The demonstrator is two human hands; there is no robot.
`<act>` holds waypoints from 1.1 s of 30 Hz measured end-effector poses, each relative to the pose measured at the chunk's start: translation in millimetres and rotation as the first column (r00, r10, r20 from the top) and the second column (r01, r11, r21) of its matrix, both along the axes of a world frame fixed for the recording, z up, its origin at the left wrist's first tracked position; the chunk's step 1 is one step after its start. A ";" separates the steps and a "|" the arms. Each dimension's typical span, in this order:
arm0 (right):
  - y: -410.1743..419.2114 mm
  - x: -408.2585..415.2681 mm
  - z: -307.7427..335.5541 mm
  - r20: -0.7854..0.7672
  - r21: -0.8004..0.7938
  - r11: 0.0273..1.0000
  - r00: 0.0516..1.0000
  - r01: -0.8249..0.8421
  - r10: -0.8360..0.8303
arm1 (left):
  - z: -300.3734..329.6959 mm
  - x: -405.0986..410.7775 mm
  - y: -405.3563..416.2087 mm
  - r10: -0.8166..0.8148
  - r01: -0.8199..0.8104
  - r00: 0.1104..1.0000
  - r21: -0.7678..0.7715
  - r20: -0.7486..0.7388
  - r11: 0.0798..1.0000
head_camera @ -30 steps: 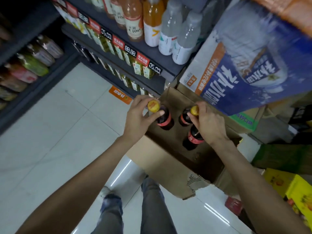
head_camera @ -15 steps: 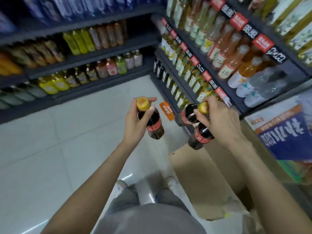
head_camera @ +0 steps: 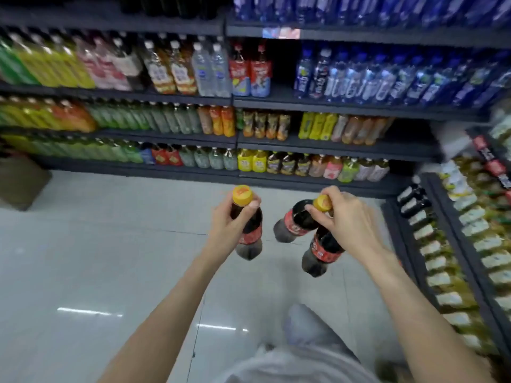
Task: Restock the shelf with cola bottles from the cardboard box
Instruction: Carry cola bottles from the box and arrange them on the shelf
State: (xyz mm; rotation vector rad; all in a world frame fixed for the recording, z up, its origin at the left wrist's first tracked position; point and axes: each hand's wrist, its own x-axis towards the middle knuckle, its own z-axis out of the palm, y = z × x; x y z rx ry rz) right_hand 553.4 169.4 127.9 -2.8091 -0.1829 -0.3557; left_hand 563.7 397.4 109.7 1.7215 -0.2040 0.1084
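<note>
Cola stock in transit, unshelved: left hand [head_camera: 229, 225] grips one cola bottle [head_camera: 249, 230] by its neck, right hand [head_camera: 348, 222] pinches two cola bottles [head_camera: 296, 222] by their necks.

Floor: pale glossy tiles [head_camera: 83, 272], light streaks reflected on them.
Top tier facing: blue-labelled bottles [head_camera: 387, 81] at right; yellow, pink and clear bottles [head_camera: 110, 67] at left.
Middle tier: green bottles [head_camera: 143, 120], orange bottles [head_camera: 218, 120], yellow bottles [head_camera: 318, 125].
Bottom tier: mixed small bottles [head_camera: 290, 163], labels blurred.
Right-hand rack: rows of yellowish bottles [head_camera: 448, 272], red price tags [head_camera: 495, 167] on its edge.
Far left: brown box-like object [head_camera: 19, 181], blurred.
</note>
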 end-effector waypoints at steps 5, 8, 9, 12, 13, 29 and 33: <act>94.1 81.5 15.8 0.066 0.056 0.993 0.993 -0.104 0.100 | 17.6 51.3 93.3 0.246 -0.242 0.965 -0.055 0.089 0.969; 147.2 133.8 21.8 0.118 0.092 0.978 0.978 -0.185 0.174 | 25.5 89.2 151.2 0.413 -0.405 0.904 -0.090 0.110 0.910; 164.7 151.7 23.6 0.134 0.095 0.971 0.970 -0.217 0.204 | 28.5 103.5 170.6 0.447 -0.437 0.887 -0.099 0.120 0.894; 216.6 212.8 28.6 0.175 0.102 0.946 0.942 -0.308 0.287 | 39.2 153.2 228.0 0.507 -0.500 0.847 -0.080 0.163 0.862; 233.9 234.9 30.9 0.181 0.114 0.936 0.933 -0.333 0.311 | 43.2 170.8 246.9 0.511 -0.508 0.842 -0.066 0.173 0.859; 483.1 526.7 92.4 0.464 0.163 0.951 0.871 -0.263 0.161 | 110.5 482.0 507.2 0.289 -0.229 0.941 -0.298 0.176 0.927; 530.3 571.8 103.5 0.474 0.159 0.981 0.880 -0.108 0.020 | 129.9 559.0 554.9 0.114 -0.073 0.967 -0.178 0.228 0.981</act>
